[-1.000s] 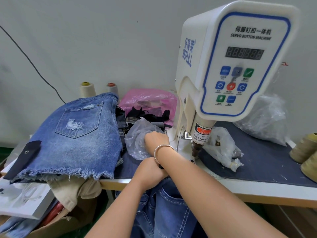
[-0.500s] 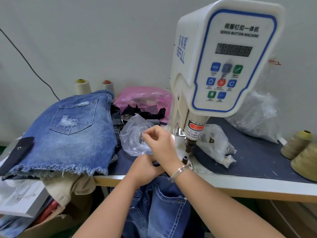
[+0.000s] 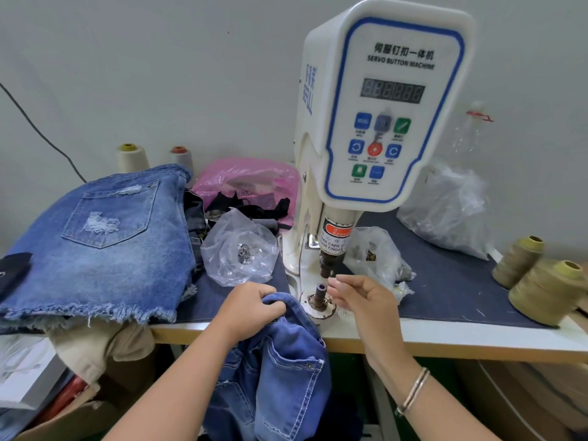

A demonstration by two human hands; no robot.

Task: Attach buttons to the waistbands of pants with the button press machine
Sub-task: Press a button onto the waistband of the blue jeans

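The white servo button machine (image 3: 381, 106) stands on the table, its punch (image 3: 327, 265) hanging just above the lower die (image 3: 319, 292). My right hand (image 3: 362, 300) is beside the die, with thumb and fingertips pinched on a small button that barely shows. My left hand (image 3: 251, 310) grips the bunched waistband of dark blue jeans (image 3: 280, 361), which hang over the table's front edge just left of the die. A crumpled clear bag of metal buttons (image 3: 238, 249) lies open behind my left hand.
A stack of light denim shorts (image 3: 105, 243) fills the table's left side. A pink bag (image 3: 248, 179) and thread cones (image 3: 132, 157) stand at the back. Clear bags (image 3: 445, 211) and olive thread cones (image 3: 547, 291) occupy the right. Dark blue cloth (image 3: 451, 281) covers the tabletop.
My right hand left the clear button bag and moved right to the machine's die with its fingers pinched. My left hand brought the jeans' waistband up onto the table edge.
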